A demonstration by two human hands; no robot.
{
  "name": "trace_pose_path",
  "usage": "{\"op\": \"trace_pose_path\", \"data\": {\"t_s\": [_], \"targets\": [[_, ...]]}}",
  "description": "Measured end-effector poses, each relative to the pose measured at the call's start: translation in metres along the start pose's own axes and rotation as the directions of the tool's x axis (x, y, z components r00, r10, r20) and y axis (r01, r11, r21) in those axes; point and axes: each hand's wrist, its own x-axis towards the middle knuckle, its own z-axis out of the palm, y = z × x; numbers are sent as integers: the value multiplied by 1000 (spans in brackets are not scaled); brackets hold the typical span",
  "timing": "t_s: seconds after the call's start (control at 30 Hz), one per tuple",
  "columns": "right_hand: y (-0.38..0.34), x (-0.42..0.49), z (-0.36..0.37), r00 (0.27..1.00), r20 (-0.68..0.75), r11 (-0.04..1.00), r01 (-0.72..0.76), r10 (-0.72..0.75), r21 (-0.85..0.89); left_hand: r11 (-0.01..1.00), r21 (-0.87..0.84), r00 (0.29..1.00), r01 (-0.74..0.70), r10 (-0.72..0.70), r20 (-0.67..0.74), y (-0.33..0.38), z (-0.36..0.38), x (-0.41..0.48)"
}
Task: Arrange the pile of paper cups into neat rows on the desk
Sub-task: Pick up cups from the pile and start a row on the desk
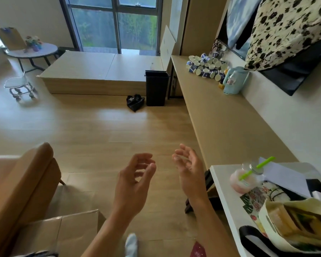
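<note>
The pile of paper cups (206,66) lay in the upper right of the frame, at the far end of the desk (220,117), close to the wall. The cups were heaped loosely, many tipped on their sides, and no row had been formed. A pale green kettle (233,80) stood just beside the pile on its near side.

The desk's long axis ran from the lower right of the frame up toward the pile, with bare surface between. Your right hand (188,169) hung at lower centre, near the desk's front edge. Your left hand (135,175) hung beside it, further left. On each hand the fingers were loosely curled and held nothing.

From your fingers the pile lay up and to the right, well apart. By this reading, you needed to approach along the desk before any grasp, and the right hand was the nearer one.
</note>
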Motion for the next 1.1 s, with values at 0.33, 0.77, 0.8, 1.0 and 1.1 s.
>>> {"op": "trace_pose_path", "data": {"t_s": [0.33, 0.77, 0.8, 1.0, 1.1], "targets": [[8, 173, 76, 997, -72, 1000, -7, 9, 26, 999, -29, 997, -28, 30, 66, -40, -7, 204], [1, 391, 134, 975, -216, 995, -25, 44, 92, 1000, -17, 983, -5, 8, 184, -74, 10, 437], [4, 407, 134, 973, -228, 995, -24, 46, 97, 1000, -13, 982, -7, 9, 189, -78, 15, 452], [19, 529, 136, 961, -270, 993, -27, 57, 113, 999, 24, 973, -38, 31, 228, -101, 56, 562], [24, 592, 134, 960, -274, 993, -34, 63, 109, 997, 56, 970, -44, 29, 240, -107, 78, 618]]}}
